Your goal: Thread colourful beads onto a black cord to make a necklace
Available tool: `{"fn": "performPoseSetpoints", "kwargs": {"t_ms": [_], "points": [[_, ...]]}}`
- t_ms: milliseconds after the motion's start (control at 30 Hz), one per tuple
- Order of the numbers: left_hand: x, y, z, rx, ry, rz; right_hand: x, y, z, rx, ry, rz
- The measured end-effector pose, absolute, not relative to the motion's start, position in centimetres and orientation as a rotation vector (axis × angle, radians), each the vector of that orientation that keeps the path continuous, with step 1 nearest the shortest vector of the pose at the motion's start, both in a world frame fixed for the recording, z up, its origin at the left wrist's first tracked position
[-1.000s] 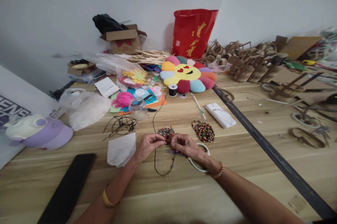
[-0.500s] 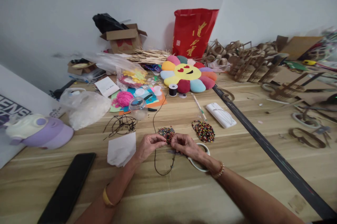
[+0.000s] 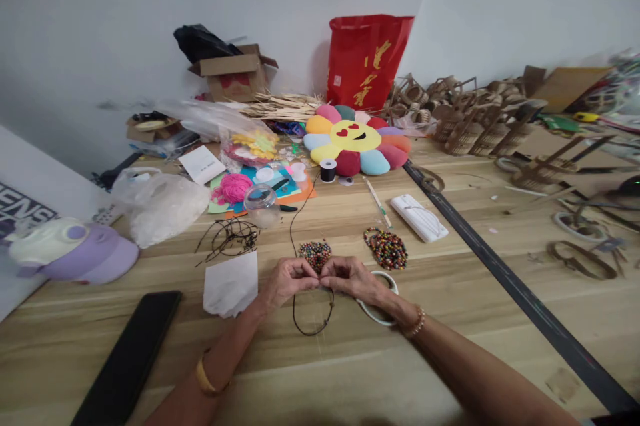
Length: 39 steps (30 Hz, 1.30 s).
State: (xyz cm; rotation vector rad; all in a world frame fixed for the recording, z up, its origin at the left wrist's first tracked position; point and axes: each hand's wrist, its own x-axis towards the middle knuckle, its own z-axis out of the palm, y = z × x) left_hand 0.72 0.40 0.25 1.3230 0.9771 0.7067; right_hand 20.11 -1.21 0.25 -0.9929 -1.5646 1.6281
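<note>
My left hand [image 3: 290,281] is closed in a pinch, its fingertips meeting those of my right hand [image 3: 350,279] just in front of a pile of small multicoloured beads [image 3: 315,255]. What the left fingertips hold is too small to make out. From the right hand's pinch a thin black cord [image 3: 311,334] hangs in a loop onto the table, with a few tiny beads on its right side. The cord passes by the left hand and runs back to a black spool [image 3: 328,171]. Under my right wrist lies a white tape roll [image 3: 380,319], partly covered.
A coiled string of beads [image 3: 386,249] lies right of my hands, near a white power bank [image 3: 419,218]. To the left are a paper sheet [image 3: 230,284], black cord pieces [image 3: 230,239], a clear jar [image 3: 261,206] and a black phone [image 3: 127,359]. A flower cushion [image 3: 356,139] sits behind.
My two hands have come together, so their fingertips now touch; earlier there was a small gap. The cord loop has shifted slightly.
</note>
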Motion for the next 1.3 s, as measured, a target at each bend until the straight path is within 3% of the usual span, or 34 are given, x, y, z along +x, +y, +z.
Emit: {"fn": "performPoseSetpoints", "kwargs": {"t_ms": [433, 967, 1300], "points": [[0.2, 0.61, 0.72, 1.346, 0.945, 0.799, 20.37, -1.17, 0.29, -0.898, -1.76, 1.613], [1.05, 0.1, 0.14, 1.551, 0.937, 0.759, 20.14, -1.18, 0.33, -0.975, -1.46, 1.696], [1.11, 0.29, 0.2, 1.57, 1.061, 0.926, 20.06, -0.81, -0.43, -1.001, -1.486, 1.523]]}}
